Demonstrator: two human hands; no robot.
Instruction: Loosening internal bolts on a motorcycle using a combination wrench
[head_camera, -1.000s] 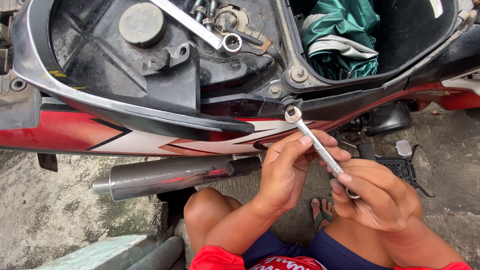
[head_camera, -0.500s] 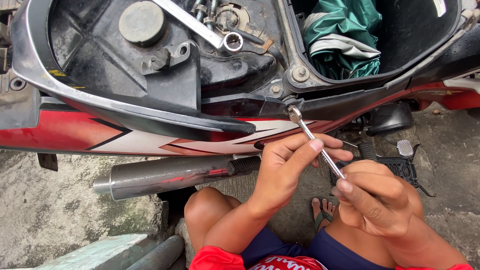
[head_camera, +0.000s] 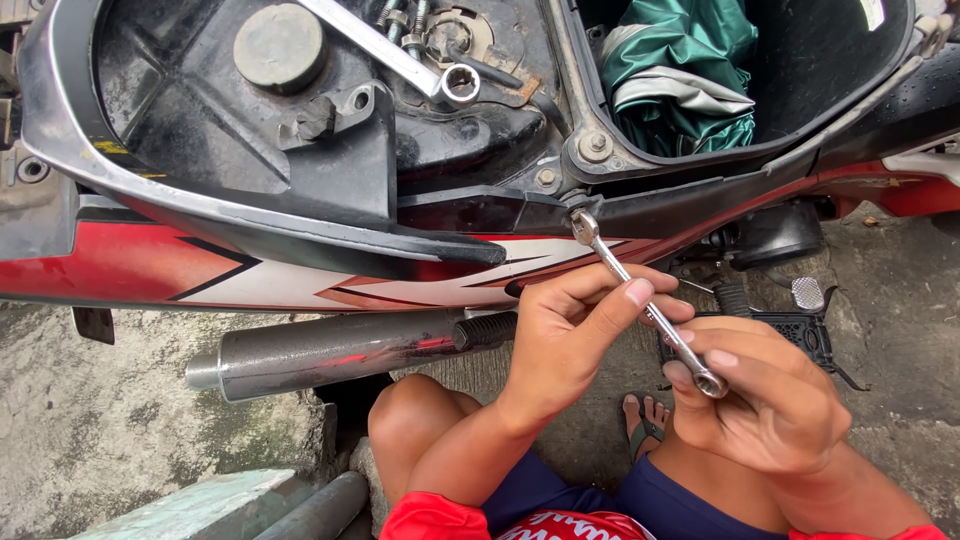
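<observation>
Slim combination wrench (head_camera: 645, 305) held by both hands, running diagonally from the motorcycle's frame rail down toward the person's lap. Its ring end sits on a small bolt (head_camera: 580, 222) at the lower edge of the open under-seat area, just below the rim of the storage compartment. Left hand (head_camera: 570, 335) pinches the middle of the shaft, thumb on top, fingertips under, fingers curled round it. Right hand (head_camera: 765, 400) grasps the lower end; fingers wrapped, the wrench's other end poking out by the index finger.

Storage compartment (head_camera: 830, 110), black plastic tub, top right: holds a folded green cloth (head_camera: 680, 70) with a grey-white band, bunched against the tub's left wall. Rest of the tub's inside dark, can't tell the contents.

Left of the tub, exposed black underseat tray (head_camera: 200, 130) with a round grey fuel cap (head_camera: 279, 47) near the top edge. A bigger chrome ring spanner (head_camera: 400, 55) lies across the tray, ring end near the hoses and fittings at the top middle.

Red and white side fairing (head_camera: 250, 270) runs below the tray. Chrome exhaust muffler (head_camera: 330, 350) under it, just left of the left hand. Black foot peg (head_camera: 800, 325) beyond the right hand. Person squats on concrete ground (head_camera: 120, 430), bare knee (head_camera: 410, 420) below the muffler, sandalled foot (head_camera: 645, 420) between the arms.
</observation>
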